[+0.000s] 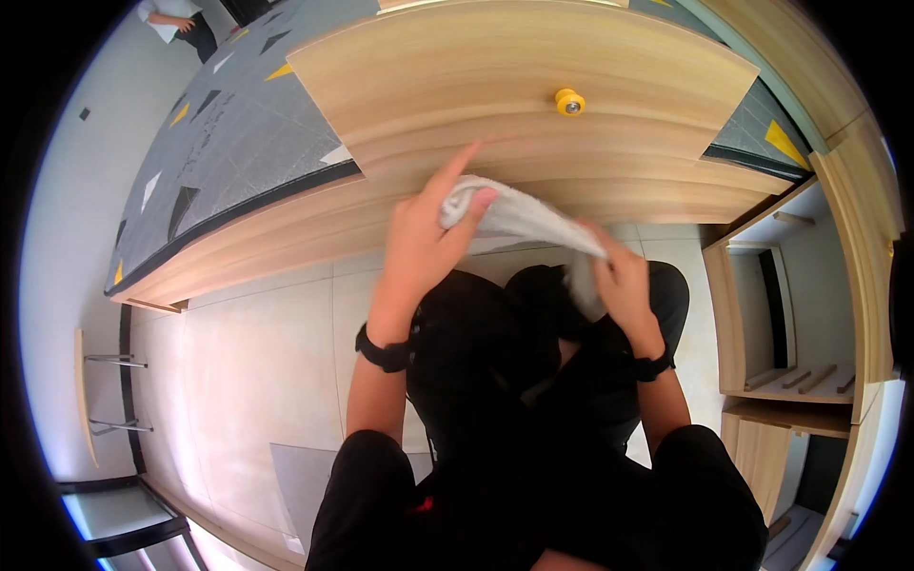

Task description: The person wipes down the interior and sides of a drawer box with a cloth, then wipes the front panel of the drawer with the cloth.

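Cloth stretches between left fingers — clasping it, index extended — and right fingers pinching it.

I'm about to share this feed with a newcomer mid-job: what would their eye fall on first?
Probably the round yellow fitting, bright against the pale wooden panel in front of the person. Next, at the picture's middle, the whitish cloth slanting between the left hand and the right hand. To the panel's left, the grey surface stands out with its yellow, white and dark triangles.
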{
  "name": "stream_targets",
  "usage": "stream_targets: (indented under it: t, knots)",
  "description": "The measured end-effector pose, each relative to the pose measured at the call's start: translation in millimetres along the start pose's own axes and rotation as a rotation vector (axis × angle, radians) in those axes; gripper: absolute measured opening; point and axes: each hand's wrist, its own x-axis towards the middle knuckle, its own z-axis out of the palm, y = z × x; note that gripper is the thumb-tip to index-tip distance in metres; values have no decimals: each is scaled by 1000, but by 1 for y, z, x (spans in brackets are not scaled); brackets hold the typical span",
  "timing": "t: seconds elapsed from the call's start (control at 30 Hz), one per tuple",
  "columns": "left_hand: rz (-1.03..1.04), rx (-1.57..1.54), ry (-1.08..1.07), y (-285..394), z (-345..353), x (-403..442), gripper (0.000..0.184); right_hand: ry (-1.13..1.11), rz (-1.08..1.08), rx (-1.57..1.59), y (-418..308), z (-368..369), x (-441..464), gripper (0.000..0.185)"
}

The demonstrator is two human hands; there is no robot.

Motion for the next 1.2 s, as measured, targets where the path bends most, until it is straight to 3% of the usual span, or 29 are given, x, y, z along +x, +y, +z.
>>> stream_targets:
  t: [0.03, 0.07, 0.13, 0.17, 0.23, 0.27, 0.33, 0.43, 0.53, 0.6, 0.63, 0.7, 0.73, 0.77, 0.8, 0.87, 0.93, 1.03, 1.1, 1.2]
  knots:
    - [40, -128, 142, -5, 3, -1, 50, 141, -11, 8, -9, -10, 6, 40]
    - [41, -126, 140, -7, 8, -1, 50, 228, 10, 71, -19, -19, 14, 45]
    - [261, -312, 322, -4, 22, 1, 34, 315, 40, 131, -38, -34, 35, 50]
    - [256, -317, 318, 1, 24, 5, 34, 400, -117, 158, -46, -39, 52, 50]
    - [552, -33, 597, 14, 25, 23, 34, 508, -364, 65, -68, -45, 85, 48]
    - [554, -40, 597, 13, 28, 37, 34, 531, -452, -53, -78, -42, 100, 46]
    - [839, 349, 838, 9, 33, 68, 36, 579, -492, -175, -79, -11, 129, 44]
    - [700, 597, 750, -9, 69, 85, 35, 678, -515, -284, -69, 16, 143, 44]
    - [757, 508, 772, -25, 84, 89, 36, 762, -517, -237, -53, 26, 140, 40]
    - [770, 491, 762, -36, 94, 79, 38, 661, -419, -97, -33, 40, 123, 36]
    - [742, 492, 642, -45, 100, 70, 39, 662, -419, -98, -23, 46, 110, 36]
    - [716, 496, 536, -66, 113, 52, 41, 458, -335, -236, -2, 56, 83, 34]
    - [649, 460, 378, -77, 120, 41, 42, 458, -344, -235, 11, 63, 71, 34]
    - [581, 424, 217, -88, 125, 28, 44, 300, -185, -232, 23, 72, 59, 35]
    - [582, 427, 221, -100, 130, 12, 44, 141, -25, -226, 33, 78, 45, 36]
    - [346, 260, 25, -117, 135, -14, 49, 40, 14, -190, 47, 79, 15, 37]
    - [274, 231, 73, -111, 132, -25, 45, -117, 141, -84, 46, 71, -1, 40]
    - [156, 261, 116, -97, 108, -25, 40, -137, 222, 69, 36, 49, -4, 39]
    - [181, 426, 233, -77, 80, -17, 36, -4, -1, 173, 32, 29, 4, 43]
    - [238, 464, 326, -55, 37, -7, 41, -28, -154, -80, 9, -22, 23, 45]
